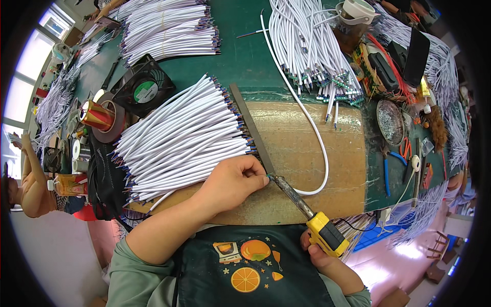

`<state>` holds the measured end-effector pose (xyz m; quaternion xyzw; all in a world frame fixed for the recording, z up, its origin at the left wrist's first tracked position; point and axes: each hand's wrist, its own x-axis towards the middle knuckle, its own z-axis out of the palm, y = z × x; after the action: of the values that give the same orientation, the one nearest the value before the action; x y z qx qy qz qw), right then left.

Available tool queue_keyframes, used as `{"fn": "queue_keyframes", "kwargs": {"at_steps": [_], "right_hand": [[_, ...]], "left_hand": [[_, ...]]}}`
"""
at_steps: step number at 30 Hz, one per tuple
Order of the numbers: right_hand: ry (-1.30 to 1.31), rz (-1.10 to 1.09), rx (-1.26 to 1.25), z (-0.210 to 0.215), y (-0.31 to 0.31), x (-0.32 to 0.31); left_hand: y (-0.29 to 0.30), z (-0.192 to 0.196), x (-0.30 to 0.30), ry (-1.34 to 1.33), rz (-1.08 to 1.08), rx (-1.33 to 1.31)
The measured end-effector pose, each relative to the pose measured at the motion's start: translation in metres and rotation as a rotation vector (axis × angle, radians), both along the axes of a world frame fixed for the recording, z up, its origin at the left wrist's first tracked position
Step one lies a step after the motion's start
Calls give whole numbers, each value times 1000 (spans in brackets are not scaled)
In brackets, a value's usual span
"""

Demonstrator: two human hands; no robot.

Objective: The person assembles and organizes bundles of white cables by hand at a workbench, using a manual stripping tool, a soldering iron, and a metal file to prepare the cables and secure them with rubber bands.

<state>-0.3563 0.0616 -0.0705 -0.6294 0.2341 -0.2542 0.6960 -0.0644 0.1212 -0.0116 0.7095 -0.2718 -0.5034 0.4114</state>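
My left hand [232, 182] is closed in a pinch over the brown work board [337, 153]. At its fingertips is the thin wire end of a white cable [323, 153], which loops down from the far right and passes behind the iron. My right hand [319, 253] grips a soldering iron [329, 234] by its yellow and black handle. The iron's tip meets the wire end beside my left fingertips. Just left of them lies a thick row of white cables [179, 138], their stripped ends along a dark metal bar [250, 128].
Bundles of white cables [166, 28] lie at the back, with another heap [312, 46] right of them. A black fan [146, 87] and a red-gold can [96, 115] stand left. Right are a metal dish [391, 123] and blue-handled pliers [386, 171]. Another person [33, 192] sits far left.
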Motion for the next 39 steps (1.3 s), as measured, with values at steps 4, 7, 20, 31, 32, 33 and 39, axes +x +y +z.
{"fn": "queue_keyframes", "kwargs": {"at_steps": [4,7,20,31,32,33,39], "right_hand": [[29,63,16,-9,-1,-9],[27,32,12,-9,1,-8],[-158,-87,383,23,-7,21],[-259,-210,447,43,-29,64],[-284,-145,452,45,-34,74],[-309,-87,458,47,-38,81],[-404,147,455,69,-53,139]], "left_hand": [[0,0,0,6,0,-9],[0,0,-1,-4,0,-8],[-3,6,0,-44,-6,11],[38,29,-8,172,-57,-9],[47,28,-7,25,-164,-174],[48,38,-6,-133,-287,-262],[30,92,-12,-279,-497,-254]]}}
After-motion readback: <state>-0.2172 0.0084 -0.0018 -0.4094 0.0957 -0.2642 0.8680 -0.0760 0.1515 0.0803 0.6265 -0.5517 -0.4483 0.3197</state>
